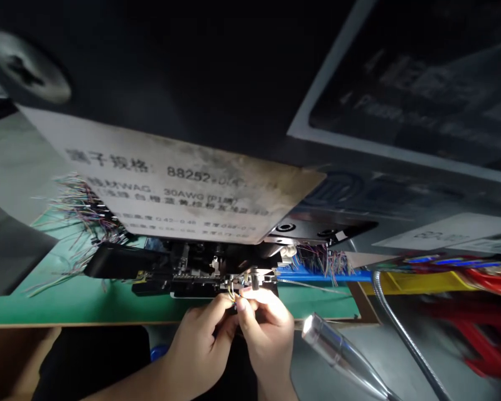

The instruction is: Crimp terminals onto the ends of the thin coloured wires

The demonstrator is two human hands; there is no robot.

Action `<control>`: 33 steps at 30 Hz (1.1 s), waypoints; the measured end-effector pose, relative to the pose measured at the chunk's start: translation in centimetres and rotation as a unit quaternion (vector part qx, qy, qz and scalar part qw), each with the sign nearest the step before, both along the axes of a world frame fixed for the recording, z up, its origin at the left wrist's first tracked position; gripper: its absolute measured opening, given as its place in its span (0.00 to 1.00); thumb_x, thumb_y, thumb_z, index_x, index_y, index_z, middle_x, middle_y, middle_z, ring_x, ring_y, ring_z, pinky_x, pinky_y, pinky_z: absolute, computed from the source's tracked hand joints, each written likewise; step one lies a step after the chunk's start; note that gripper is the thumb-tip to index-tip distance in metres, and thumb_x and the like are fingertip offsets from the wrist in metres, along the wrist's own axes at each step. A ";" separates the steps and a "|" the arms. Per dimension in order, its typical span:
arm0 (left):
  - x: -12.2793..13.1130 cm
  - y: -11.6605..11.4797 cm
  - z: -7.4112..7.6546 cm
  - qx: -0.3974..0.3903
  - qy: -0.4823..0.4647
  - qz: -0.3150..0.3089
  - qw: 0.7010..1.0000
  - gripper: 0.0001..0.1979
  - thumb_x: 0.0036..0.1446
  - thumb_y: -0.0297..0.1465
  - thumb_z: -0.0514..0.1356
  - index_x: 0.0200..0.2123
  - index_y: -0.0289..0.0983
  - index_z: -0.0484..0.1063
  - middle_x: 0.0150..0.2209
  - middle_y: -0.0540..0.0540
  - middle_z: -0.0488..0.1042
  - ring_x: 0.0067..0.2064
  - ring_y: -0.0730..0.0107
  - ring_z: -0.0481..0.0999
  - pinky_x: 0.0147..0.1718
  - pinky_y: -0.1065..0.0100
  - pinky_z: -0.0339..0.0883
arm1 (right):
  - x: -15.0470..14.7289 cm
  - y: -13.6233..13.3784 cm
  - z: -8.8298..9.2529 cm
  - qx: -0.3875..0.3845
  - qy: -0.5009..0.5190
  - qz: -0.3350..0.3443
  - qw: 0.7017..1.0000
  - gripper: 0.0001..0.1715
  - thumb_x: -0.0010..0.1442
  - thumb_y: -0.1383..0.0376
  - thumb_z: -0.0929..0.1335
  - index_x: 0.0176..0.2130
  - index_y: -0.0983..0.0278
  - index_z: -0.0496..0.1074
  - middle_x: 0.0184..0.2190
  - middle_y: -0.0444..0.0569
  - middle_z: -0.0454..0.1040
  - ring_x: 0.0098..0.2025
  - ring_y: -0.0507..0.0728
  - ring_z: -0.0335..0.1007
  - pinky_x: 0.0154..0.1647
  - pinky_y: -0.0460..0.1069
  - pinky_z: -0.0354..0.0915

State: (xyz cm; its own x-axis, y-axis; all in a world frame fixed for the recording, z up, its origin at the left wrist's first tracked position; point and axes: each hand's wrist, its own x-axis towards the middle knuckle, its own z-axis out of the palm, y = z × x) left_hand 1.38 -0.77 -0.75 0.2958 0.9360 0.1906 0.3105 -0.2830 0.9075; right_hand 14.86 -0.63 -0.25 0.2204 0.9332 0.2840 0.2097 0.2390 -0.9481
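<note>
Several thin coloured wires (232,292), some of them yellow, fan up from between my fingertips in bright light. My left hand (204,342) pinches the wires from the left side. From the right, my right hand (270,334) closes its thumb and fingers on them too, and the two hands touch. Just beyond my fingertips is the metal tooling (255,280) of a dark machine (183,72). The lower ends of the wires are hidden by my hands.
The machine's body, with a printed label (192,186), overhangs the green work surface (67,309). Wire bundles lie at left (87,214) and right (323,262), the right ones by a blue bin (329,275). A lit metal lamp (334,348) stands close beside my right hand.
</note>
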 end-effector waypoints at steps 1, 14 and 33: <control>0.0 0.0 -0.1 0.015 0.011 0.004 1.000 0.09 0.63 0.26 0.53 0.41 0.44 0.69 0.35 0.50 0.80 0.34 0.66 0.80 0.31 0.71 0.69 | 0.0 0.0 0.0 0.014 -0.017 0.002 1.000 0.05 0.58 0.67 0.72 0.36 0.57 0.78 0.26 0.46 0.77 0.26 0.56 0.72 0.28 0.49 0.68; 0.2 0.2 0.1 0.082 0.049 0.038 0.995 0.11 0.62 0.23 0.52 0.41 0.43 0.69 0.34 0.50 0.80 0.34 0.67 0.82 0.33 0.73 0.72 | -0.5 0.9 0.5 0.085 -0.022 0.004 0.996 0.09 0.58 0.71 0.70 0.37 0.59 0.80 0.30 0.47 0.81 0.29 0.57 0.76 0.29 0.49 0.71; -0.3 0.1 -0.3 0.074 0.005 0.009 0.997 0.13 0.63 0.24 0.53 0.49 0.40 0.70 0.41 0.46 0.81 0.42 0.68 0.82 0.41 0.74 0.74 | 0.0 0.5 0.5 0.010 -0.003 0.045 0.999 0.06 0.59 0.69 0.69 0.29 0.63 0.72 0.20 0.41 0.68 0.22 0.51 0.63 0.21 0.44 0.60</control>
